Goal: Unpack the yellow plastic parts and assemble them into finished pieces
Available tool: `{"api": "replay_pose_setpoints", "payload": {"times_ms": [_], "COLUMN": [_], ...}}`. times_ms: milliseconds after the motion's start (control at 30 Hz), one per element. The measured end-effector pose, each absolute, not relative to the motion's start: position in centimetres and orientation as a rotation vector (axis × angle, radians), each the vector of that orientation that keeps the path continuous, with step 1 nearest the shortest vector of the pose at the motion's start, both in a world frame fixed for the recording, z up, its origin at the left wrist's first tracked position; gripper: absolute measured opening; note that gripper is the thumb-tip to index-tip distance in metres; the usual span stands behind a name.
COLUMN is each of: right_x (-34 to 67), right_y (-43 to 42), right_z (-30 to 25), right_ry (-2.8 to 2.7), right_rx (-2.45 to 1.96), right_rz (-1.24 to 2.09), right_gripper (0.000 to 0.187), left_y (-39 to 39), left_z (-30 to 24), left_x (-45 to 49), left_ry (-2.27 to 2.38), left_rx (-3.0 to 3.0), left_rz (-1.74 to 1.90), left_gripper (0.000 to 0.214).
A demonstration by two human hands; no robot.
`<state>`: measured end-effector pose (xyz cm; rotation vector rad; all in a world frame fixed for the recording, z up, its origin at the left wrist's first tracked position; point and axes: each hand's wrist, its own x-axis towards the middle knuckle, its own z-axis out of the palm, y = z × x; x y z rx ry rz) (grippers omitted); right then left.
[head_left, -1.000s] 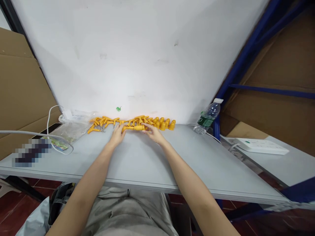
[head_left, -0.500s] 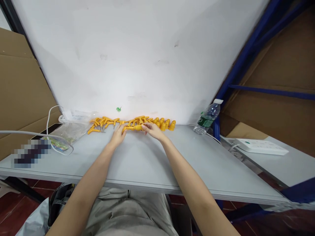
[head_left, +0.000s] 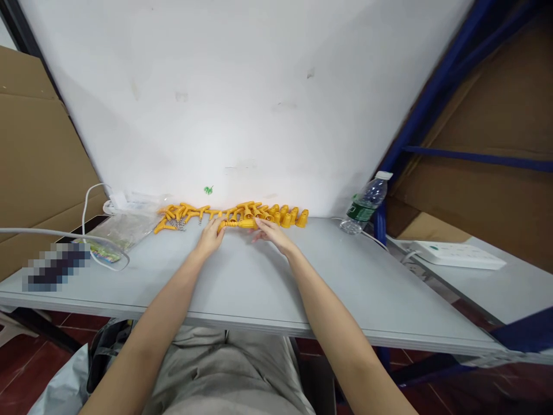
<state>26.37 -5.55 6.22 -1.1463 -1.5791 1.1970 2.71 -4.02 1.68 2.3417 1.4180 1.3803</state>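
My left hand [head_left: 210,237] and my right hand [head_left: 272,233] both grip one long yellow plastic piece [head_left: 239,223] at the far side of the grey table [head_left: 259,282], each hand pinching one end. The piece lies level, just above the tabletop. Behind it, along the white wall, lies a row of several yellow T-shaped parts [head_left: 185,214] with small metal screws, and several yellow cone-shaped caps [head_left: 290,217] to the right.
A clear plastic bag [head_left: 123,226] and a white cable [head_left: 88,202] lie at the far left. A water bottle [head_left: 366,204] stands at the far right. A white power strip [head_left: 458,255] sits on the neighbouring table. Cardboard and blue racking flank both sides.
Both hands have shifted slightly with the yellow piece; the right hand's fingers have slid a little along it. The view has barely moved.
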Motion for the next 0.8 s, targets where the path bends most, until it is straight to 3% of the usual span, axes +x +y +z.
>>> {"api": "replay_pose_setpoints", "payload": {"times_ms": [200, 467, 600, 800], "right_x": [26.4, 25.6, 26.7, 26.7], "right_y": [-6.0, -5.7, -6.3, -6.7], "right_z": [6.5, 6.0, 7.2, 7.2], "right_ry": [-1.569, -1.460, -1.523, -1.593], "right_rx": [-1.086, -1.287, -1.188, -1.070], "right_rz": [1.231, 1.175, 1.345, 1.318], "right_gripper": [0.048, 0.071, 0.058, 0.052], "left_y": [-4.1, -4.6, -4.6, -4.9], "left_z": [1.7, 2.2, 2.3, 2.6], "left_x": [2.7, 3.2, 3.2, 3.0], "left_ry": [1.407, 1.432, 1.446, 1.416], "left_rx": [2.395, 2.376, 2.332, 2.397], "left_rz": [1.351, 1.351, 1.356, 1.363], "left_gripper": [0.029, 0.031, 0.031, 0.030]}}
